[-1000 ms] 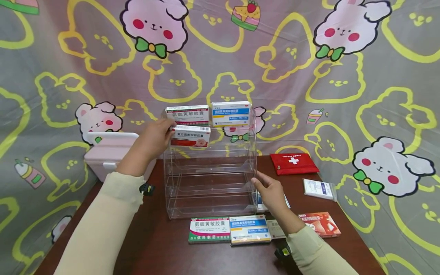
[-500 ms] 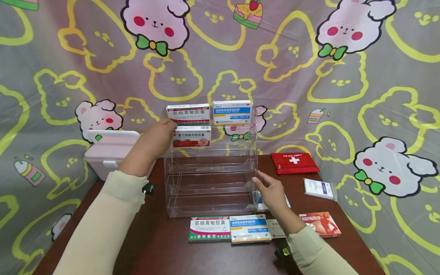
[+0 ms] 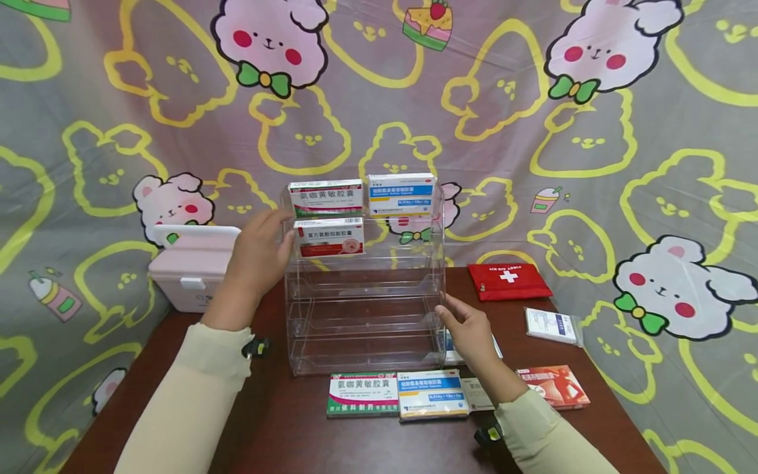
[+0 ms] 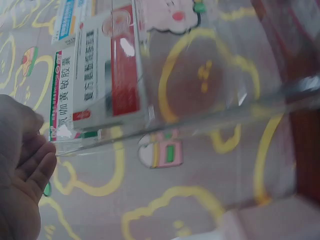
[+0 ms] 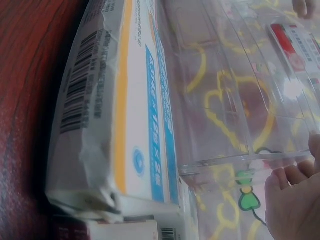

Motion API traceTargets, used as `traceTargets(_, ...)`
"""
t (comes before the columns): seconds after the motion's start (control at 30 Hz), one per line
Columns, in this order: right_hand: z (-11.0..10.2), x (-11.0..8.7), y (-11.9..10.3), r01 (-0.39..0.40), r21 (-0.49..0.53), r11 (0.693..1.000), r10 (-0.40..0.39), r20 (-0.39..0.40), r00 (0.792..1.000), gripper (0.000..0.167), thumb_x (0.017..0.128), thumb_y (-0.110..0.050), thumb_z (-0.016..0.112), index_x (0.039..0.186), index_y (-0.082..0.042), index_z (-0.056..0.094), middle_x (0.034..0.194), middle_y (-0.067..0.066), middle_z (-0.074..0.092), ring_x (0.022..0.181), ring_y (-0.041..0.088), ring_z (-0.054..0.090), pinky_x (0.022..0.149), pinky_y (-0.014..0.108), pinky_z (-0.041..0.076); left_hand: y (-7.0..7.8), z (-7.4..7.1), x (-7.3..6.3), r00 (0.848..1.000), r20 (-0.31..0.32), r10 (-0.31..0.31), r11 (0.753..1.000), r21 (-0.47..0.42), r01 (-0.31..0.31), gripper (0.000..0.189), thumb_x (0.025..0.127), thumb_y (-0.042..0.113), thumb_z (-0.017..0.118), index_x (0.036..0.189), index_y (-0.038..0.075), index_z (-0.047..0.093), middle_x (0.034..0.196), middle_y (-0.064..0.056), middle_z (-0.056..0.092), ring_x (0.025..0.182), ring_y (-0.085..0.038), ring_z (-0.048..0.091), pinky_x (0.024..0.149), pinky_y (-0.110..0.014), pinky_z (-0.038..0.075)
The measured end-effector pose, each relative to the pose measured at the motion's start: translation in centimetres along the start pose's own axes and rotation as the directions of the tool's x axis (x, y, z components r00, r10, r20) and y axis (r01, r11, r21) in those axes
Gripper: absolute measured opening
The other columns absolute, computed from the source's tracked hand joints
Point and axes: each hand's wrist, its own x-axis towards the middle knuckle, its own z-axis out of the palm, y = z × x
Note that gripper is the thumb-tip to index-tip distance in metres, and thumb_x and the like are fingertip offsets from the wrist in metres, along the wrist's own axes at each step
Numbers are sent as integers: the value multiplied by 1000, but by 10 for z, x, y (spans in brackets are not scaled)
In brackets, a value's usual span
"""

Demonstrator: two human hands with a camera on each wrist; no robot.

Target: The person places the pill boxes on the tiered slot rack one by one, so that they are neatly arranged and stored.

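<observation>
A clear plastic tiered display rack (image 3: 364, 359) stands on the table. On its second tier from the top, at the left, a white and red medicine box (image 3: 329, 238) stands upright. My left hand (image 3: 258, 253) is beside the rack's left edge with its fingers loosely bent, apart from that box; the left wrist view shows nothing in the fingers. The top tier bears a green and magenta medicine box (image 3: 327, 199) and a blue and white medicine box (image 3: 401, 195). My right hand (image 3: 470, 332) holds the rack's right side edge between thumb and fingers.
Before the rack lie a green medicine box (image 3: 362, 395), a blue and yellow medicine box (image 3: 433, 395) and an orange-red box (image 3: 559, 387). A red first aid pouch (image 3: 509, 282) and a bagged white pack (image 3: 551, 326) lie at right. A pink case (image 3: 192, 270) stands at left.
My left hand has let go of the white and red box and drawn back slightly left. That box now stands straighter on its tier. My right hand has stayed at the rack's edge.
</observation>
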Motion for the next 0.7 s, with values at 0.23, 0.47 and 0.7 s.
traceTargets(0.23, 1, 1, -1, 4, 7, 1000, -4, 6, 1000, 48, 106, -25, 75, 151, -12, 67, 151, 9, 68, 145, 31, 60, 118, 54, 54, -2, 15, -44, 956, -121, -267, 927, -303, 221, 34, 101, 3, 72, 132, -8, 68, 127, -26, 70, 116, -45, 72, 104, -44, 62)
traceTargets(0.47, 1, 0, 1, -6, -6, 1000, 6, 12, 1000, 49, 106, -27, 75, 152, -13, 66, 151, 9, 67, 145, 31, 61, 118, 54, 54, -7, 36, -90, 889, -65, -454, 764, -541, 350, 37, 98, -6, 74, 134, -10, 67, 129, -29, 72, 121, -43, 71, 104, -8, 54)
traceTargets(0.7, 1, 0, 1, -10, -19, 1000, 10, -5, 1000, 50, 105, -30, 76, 151, -13, 66, 151, 10, 67, 145, 33, 60, 117, 55, 54, -10, 57, -125, 861, -11, -509, 712, -568, 413, 44, 99, -3, 77, 141, -7, 65, 139, -27, 69, 131, -42, 68, 110, -12, 52)
